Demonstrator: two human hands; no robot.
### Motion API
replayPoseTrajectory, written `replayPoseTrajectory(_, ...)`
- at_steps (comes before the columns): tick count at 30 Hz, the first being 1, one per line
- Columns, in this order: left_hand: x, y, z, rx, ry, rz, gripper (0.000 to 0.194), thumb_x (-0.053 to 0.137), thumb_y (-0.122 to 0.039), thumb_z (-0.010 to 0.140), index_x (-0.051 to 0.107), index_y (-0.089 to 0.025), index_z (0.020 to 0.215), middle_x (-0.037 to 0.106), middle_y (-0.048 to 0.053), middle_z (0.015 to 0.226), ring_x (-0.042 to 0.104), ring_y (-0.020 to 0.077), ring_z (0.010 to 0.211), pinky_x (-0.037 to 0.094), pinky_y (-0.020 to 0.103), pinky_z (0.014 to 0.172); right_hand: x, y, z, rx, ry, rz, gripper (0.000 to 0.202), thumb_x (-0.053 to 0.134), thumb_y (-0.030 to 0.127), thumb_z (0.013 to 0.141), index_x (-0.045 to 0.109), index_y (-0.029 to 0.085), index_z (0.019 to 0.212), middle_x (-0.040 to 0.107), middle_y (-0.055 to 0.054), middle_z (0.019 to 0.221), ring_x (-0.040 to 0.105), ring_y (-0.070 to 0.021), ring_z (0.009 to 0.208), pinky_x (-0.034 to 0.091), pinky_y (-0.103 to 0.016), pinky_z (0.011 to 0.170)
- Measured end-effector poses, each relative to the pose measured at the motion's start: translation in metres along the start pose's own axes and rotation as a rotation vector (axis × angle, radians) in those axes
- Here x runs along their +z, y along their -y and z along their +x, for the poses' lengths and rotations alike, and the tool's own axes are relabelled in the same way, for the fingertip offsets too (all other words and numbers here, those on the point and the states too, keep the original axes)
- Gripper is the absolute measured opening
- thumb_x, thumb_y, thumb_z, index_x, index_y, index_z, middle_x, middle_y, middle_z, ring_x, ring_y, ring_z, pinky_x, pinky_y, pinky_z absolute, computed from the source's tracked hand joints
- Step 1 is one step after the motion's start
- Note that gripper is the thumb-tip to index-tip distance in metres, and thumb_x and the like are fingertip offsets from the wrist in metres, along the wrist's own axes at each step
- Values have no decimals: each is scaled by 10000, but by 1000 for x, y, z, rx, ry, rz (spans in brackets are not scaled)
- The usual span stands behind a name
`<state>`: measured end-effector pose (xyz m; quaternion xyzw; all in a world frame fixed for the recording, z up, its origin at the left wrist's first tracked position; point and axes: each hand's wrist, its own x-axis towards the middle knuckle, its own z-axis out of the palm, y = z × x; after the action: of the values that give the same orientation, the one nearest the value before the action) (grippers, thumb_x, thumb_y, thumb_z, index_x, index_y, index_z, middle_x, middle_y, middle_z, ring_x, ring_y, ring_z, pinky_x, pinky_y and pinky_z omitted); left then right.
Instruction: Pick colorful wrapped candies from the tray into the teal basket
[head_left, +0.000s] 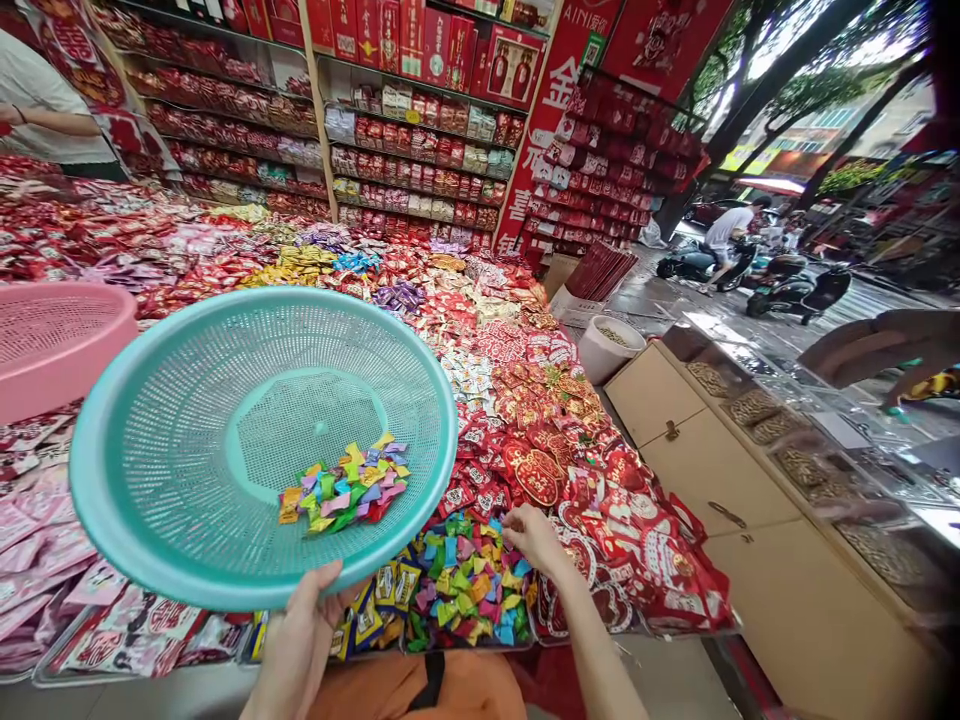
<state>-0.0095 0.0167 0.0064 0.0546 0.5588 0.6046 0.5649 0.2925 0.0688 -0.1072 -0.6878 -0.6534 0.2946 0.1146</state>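
Note:
A large teal plastic basket (315, 340) is tilted toward me, its near rim held by my left hand (304, 625) with the thumb over the edge. Inside, a small heap of brightly wrapped candies (352, 485) lies low and to the right. My right hand (531, 535) is at the upper right edge of a tray of similar colourful candies (469, 585), fingers bent downward. Its fingertips are partly hidden, so whether they hold a candy cannot be made out.
A pink basket (60, 345) stands at the left. Red packets (532, 470) and other wrapped sweets cover the display. Stocked shelves (420, 150) rise behind. A wooden cabinet (720, 490) and white bucket (609, 345) stand right. Another person's arm (56, 120) shows upper left.

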Motion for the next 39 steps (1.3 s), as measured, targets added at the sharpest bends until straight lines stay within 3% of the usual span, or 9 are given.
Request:
replayPoseTrajectory(9,0,3,1,16,-10,7,685,731,-100,470,653,-203,1142,710,27,1129,589,316,1145,584,366,770,9,-5,5,24,42,-34,98,639,158,729,690,178,810,617,-44,825,558,-185,809,367,-250,673)
replayPoseTrajectory(20,2,2,-4,23,33,-17,676,715,-54,500,657,-194,1159,719,34,1122,627,321,1086,571,411,823,14,2,6,37,47,-67,90,600,130,767,672,181,745,617,-51,839,552,-192,842,357,-250,696)
replayPoseTrajectory(29,6,-3,-1,-27,46,-17,668,668,-24,543,653,-174,1194,718,61,1136,635,316,1079,572,410,829,-5,12,-8,-23,22,-55,169,510,171,834,623,189,709,586,-45,810,532,-194,812,368,-266,694)
replayPoseTrajectory(39,24,0,25,-142,237,-28,545,651,-116,720,609,-120,1263,719,124,1119,666,285,1012,570,443,828,-40,31,-35,-52,-69,115,166,507,275,847,593,211,720,598,-50,833,553,-220,873,403,-312,774)
